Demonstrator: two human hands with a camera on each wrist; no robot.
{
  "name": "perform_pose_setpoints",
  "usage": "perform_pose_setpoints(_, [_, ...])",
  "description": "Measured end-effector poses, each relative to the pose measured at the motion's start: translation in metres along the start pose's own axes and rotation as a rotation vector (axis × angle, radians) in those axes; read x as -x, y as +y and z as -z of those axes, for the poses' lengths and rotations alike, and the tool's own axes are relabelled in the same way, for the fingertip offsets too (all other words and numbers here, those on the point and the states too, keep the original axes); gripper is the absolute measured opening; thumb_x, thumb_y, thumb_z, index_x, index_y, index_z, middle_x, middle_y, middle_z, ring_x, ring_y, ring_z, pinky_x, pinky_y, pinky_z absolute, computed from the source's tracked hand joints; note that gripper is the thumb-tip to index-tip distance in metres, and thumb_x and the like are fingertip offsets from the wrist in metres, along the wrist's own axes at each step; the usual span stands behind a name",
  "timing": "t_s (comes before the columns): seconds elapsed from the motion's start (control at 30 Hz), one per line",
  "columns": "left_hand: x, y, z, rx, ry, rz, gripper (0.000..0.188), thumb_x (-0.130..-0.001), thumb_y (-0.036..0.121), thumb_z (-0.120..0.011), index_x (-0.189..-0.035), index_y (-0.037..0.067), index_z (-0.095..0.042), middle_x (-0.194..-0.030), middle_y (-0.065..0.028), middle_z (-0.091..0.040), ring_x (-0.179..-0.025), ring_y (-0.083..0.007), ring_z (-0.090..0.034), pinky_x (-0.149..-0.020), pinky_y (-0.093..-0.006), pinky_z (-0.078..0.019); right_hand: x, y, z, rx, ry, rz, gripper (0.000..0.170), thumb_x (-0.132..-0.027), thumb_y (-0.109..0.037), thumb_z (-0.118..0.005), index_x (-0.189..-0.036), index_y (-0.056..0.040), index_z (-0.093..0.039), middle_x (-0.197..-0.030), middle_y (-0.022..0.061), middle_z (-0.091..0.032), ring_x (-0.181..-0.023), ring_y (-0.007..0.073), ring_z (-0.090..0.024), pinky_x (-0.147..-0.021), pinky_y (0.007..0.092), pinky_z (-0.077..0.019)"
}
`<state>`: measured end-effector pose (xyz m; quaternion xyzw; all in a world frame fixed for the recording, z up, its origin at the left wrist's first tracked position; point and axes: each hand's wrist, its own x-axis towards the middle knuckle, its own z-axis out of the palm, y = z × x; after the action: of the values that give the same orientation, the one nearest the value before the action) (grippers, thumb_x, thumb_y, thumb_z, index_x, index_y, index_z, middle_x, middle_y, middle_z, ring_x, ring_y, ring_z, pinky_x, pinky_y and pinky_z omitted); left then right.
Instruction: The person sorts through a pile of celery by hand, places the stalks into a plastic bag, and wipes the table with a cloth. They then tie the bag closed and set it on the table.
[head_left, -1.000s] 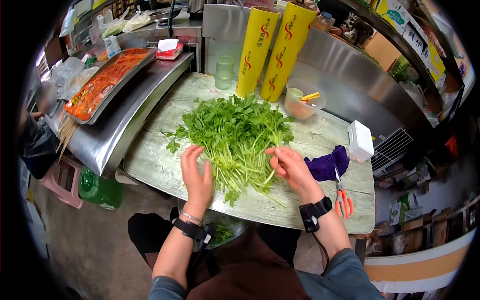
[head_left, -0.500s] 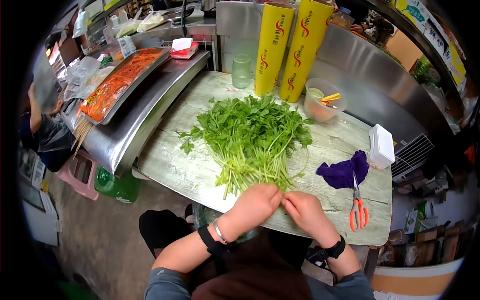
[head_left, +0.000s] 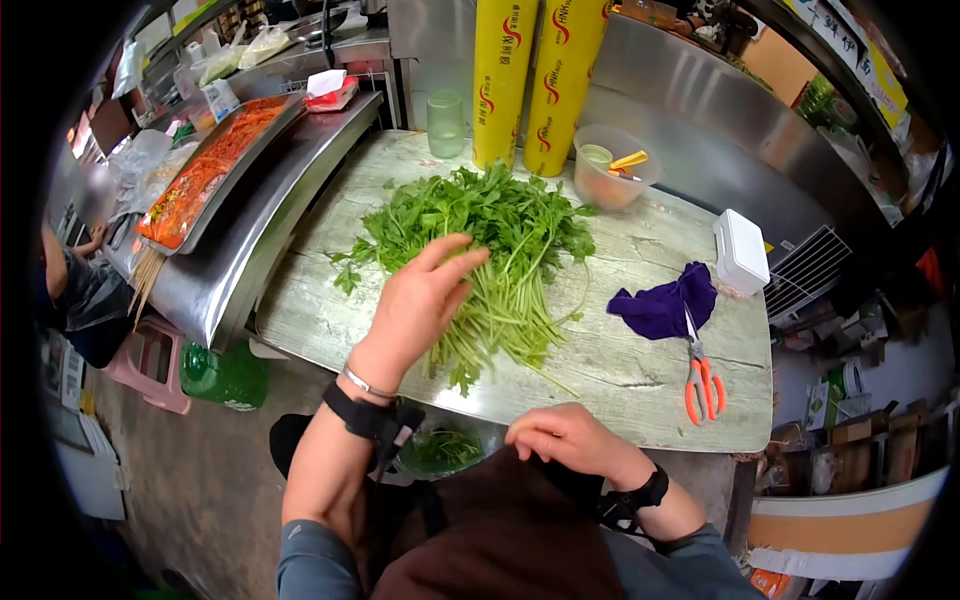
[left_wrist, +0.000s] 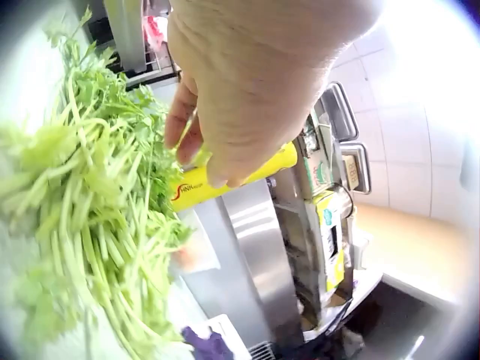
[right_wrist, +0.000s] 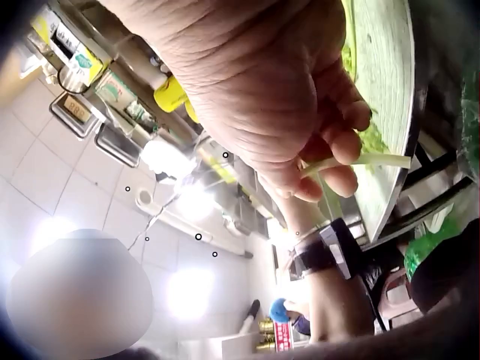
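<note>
A heap of leafy celery (head_left: 500,235) lies on the table, leaves toward the back and pale stems toward the front. Over its left part hovers my left hand (head_left: 415,300), fingers loosely extended and nothing between them; the left wrist view shows the celery (left_wrist: 97,217) beside that hand. My right hand (head_left: 570,437) is at the table's front edge, above my lap. Seen in the right wrist view, its thumb and fingers pinch a short pale celery stem (right_wrist: 382,160). Under the table edge, a clear plastic bag (head_left: 480,450) contains some green leaves.
Orange-handled scissors (head_left: 705,385) and a purple cloth (head_left: 660,305) lie on the right of the table (head_left: 650,400), near a white box (head_left: 741,252). Two yellow film rolls (head_left: 500,90), a green glass (head_left: 445,125) and a plastic tub (head_left: 610,185) stand behind. A tray of orange food (head_left: 215,170) is left.
Both hands were at the heap, then met at the table's front edge. Since then the left has gone back over the celery, while the right has dropped slightly toward my lap.
</note>
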<state>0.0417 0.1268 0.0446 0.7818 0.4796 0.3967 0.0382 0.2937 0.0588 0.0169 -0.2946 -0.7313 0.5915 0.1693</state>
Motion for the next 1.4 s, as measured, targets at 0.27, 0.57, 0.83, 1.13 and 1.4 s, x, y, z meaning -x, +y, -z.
perform_pose_setpoints(0.27, [0.101,0.062,-0.021,0.514,-0.352,0.399,0.025,-0.092,0.016,-0.063,-0.115,0.006,-0.064,-0.091,-0.0117,-0.066,-0.067,-0.0206,-0.063,-0.064,-0.0313,-0.0511,0.013,0.034,-0.026,-0.475,0.347,0.166,0.03,-0.104,-0.023,-0.045,-0.104,0.0019,-0.063,-0.099,0.0095,-0.061,-0.07,0.0097,-0.051,-0.07,0.024,-0.0437])
perform_pose_setpoints(0.57, [0.136,0.073,-0.043,0.538,-0.349,0.147,0.01,-0.091,0.011,-0.061,-0.097,0.005,-0.067,-0.084,-0.0119,-0.068,-0.073,-0.0305,-0.066,-0.065,-0.0361,-0.0517,-0.006,0.04,-0.064,-0.262,0.293,0.181,0.04,-0.094,-0.026,-0.061,-0.126,-0.002,-0.057,-0.129,0.0092,-0.051,-0.109,0.0186,-0.052,-0.09,0.0309,-0.0421])
perform_pose_setpoints(0.83, [0.136,0.075,-0.031,0.327,-0.537,0.116,0.014,-0.09,0.02,-0.065,-0.089,0.006,-0.064,-0.083,-0.0126,-0.065,-0.076,-0.0351,-0.064,-0.063,-0.0417,-0.0506,0.004,0.051,-0.046,-0.633,0.538,0.215,0.06,-0.107,-0.044,-0.025,-0.105,0.0034,-0.063,-0.102,0.0145,-0.068,-0.091,0.0187,-0.061,-0.084,0.0305,-0.0457])
perform_pose_setpoints(1.13, [0.09,0.085,0.042,0.793,-0.312,-0.254,0.016,-0.085,0.013,-0.072,-0.096,0.003,-0.07,-0.072,-0.0042,-0.057,-0.058,-0.019,-0.059,-0.047,-0.0312,-0.0458,-0.004,0.056,0.062,-0.365,1.055,0.222,0.059,-0.107,-0.045,-0.027,-0.086,-0.0005,-0.059,-0.079,0.0097,-0.062,-0.07,0.0135,-0.052,-0.068,0.0267,-0.042])
perform_pose_setpoints(1.4, [0.042,0.102,0.031,1.071,-0.163,-0.491,0.017,-0.091,0.015,-0.066,-0.089,-0.001,-0.069,-0.071,-0.0053,-0.059,-0.054,-0.0154,-0.058,-0.045,-0.026,-0.0423,-0.016,0.087,0.071,-0.272,0.996,0.036,0.059,-0.106,-0.045,-0.028,-0.084,-0.0011,-0.061,-0.074,0.0069,-0.062,-0.065,0.0102,-0.052,-0.063,0.0248,-0.0423])
